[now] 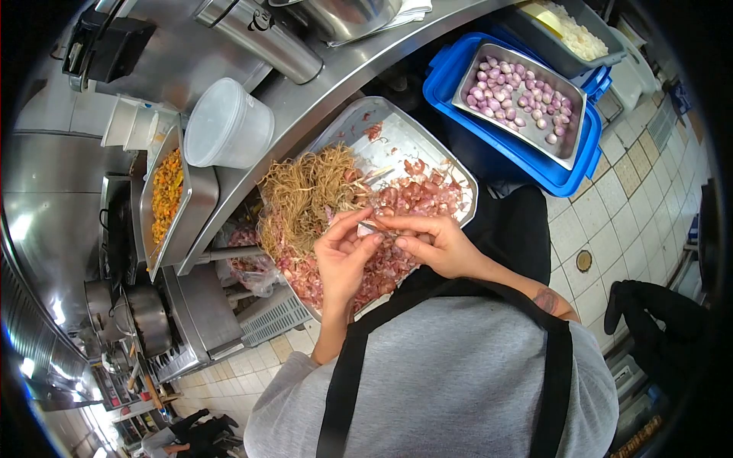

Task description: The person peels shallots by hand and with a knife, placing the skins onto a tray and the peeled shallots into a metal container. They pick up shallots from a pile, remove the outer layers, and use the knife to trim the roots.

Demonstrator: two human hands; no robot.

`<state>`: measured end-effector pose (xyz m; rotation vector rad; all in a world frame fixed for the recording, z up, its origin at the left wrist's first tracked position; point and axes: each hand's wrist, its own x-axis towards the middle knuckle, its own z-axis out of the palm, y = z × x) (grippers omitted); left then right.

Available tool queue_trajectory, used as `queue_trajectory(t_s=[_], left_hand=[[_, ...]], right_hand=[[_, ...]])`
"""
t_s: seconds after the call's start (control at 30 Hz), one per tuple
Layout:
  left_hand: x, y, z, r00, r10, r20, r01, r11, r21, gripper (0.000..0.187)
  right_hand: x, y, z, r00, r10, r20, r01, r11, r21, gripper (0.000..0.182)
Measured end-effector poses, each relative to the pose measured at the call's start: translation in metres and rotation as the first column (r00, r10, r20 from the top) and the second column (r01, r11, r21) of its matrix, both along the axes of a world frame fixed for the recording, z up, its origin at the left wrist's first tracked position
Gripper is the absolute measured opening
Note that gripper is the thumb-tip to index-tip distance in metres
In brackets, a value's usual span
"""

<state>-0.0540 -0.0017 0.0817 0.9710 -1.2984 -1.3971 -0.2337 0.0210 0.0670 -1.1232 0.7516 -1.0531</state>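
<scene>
My left hand (343, 256) is closed, its fingertips pinching a small pale shallot (365, 229). Against it, my right hand (431, 246) is closed around what looks like a small knife (372, 227); only a short dark strip of blade shows, and the handle is hidden. Both hands meet over a large metal tray (397, 126) in front of my body. A tangled heap of dry shallot roots and stalks (305, 183) fills its left part. Reddish shallot skins (305, 276) cover the near side, with unpeeled shallots (408, 195) to the right.
Peeled shallots (496, 91) lie in a steel pan (571, 153) on a blue lidded bin (561, 183). Left is a steel counter edge (305, 114) with a white lidded tub (229, 126) and a pan of diced orange food (166, 195). A grey tub (611, 57) stands top right.
</scene>
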Motion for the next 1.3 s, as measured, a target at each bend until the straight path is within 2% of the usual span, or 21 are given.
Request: queue_trajectory(t_s=[0.1, 0.2, 0.3, 0.4, 0.47, 0.57, 0.63, 0.7, 0.8, 0.9, 1.1, 1.2, 1.3], left_hand=[[-0.002, 0.000, 0.000, 0.999, -0.034, -0.021, 0.033, 0.998, -0.045, 0.037], [-0.004, 0.002, 0.002, 0.997, -0.030, -0.064, 0.028, 0.999, -0.032, 0.037], [-0.006, 0.003, 0.004, 0.997, -0.002, -0.075, 0.003, 1.000, 0.010, 0.036], [-0.005, 0.001, 0.005, 0.999, 0.004, -0.046, -0.005, 1.000, -0.024, 0.036], [-0.005, 0.001, 0.005, 0.999, -0.010, -0.037, 0.008, 0.999, -0.052, 0.036], [-0.005, 0.002, 0.006, 0.998, -0.029, -0.048, 0.026, 0.997, -0.071, 0.036], [-0.006, 0.003, 0.006, 0.998, -0.027, -0.060, 0.022, 0.997, -0.081, 0.036], [-0.008, 0.005, 0.005, 0.990, -0.016, -0.139, 0.009, 0.999, -0.050, 0.036], [-0.006, 0.006, 0.004, 0.984, 0.002, -0.178, 0.008, 0.999, 0.052, 0.038], [-0.008, 0.007, 0.009, 0.974, 0.021, -0.224, 0.007, 0.992, 0.125, 0.040], [-0.008, 0.006, 0.004, 0.972, 0.017, -0.234, -0.004, 0.999, 0.054, 0.040], [-0.007, 0.005, 0.004, 0.982, -0.002, -0.191, -0.001, 1.000, -0.018, 0.037], [-0.002, 0.004, 0.005, 0.988, -0.031, -0.150, 0.023, 0.998, -0.057, 0.035]], right_hand=[[0.007, -0.002, -0.014, 0.996, -0.091, 0.019, 0.092, 0.992, -0.081, 0.034], [0.005, -0.002, -0.016, 0.997, -0.041, 0.072, 0.041, 0.999, 0.000, 0.034], [-0.005, -0.002, -0.006, 0.963, 0.085, 0.257, -0.137, 0.971, 0.195, 0.031], [-0.004, 0.002, 0.001, 0.976, 0.077, 0.203, -0.112, 0.980, 0.163, 0.030], [0.003, 0.003, -0.005, 0.996, -0.049, 0.079, 0.052, 0.998, -0.039, 0.030], [0.009, 0.000, -0.013, 0.975, -0.222, -0.031, 0.202, 0.928, -0.312, 0.029], [0.007, 0.000, -0.008, 0.982, -0.188, -0.010, 0.179, 0.949, -0.259, 0.029], [0.000, 0.003, 0.002, 0.993, -0.031, 0.111, 0.030, 0.999, 0.012, 0.029], [-0.011, -0.002, -0.005, 0.895, 0.101, 0.435, -0.227, 0.942, 0.249, 0.030], [-0.012, 0.000, -0.001, 0.892, 0.059, 0.448, -0.218, 0.924, 0.313, 0.030], [-0.008, 0.003, 0.009, 0.968, 0.057, 0.245, -0.088, 0.989, 0.117, 0.034], [-0.008, 0.003, 0.004, 1.000, 0.020, -0.002, -0.020, 0.997, -0.068, 0.038], [-0.007, 0.004, 0.008, 0.994, -0.068, -0.089, 0.046, 0.972, -0.230, 0.037]])
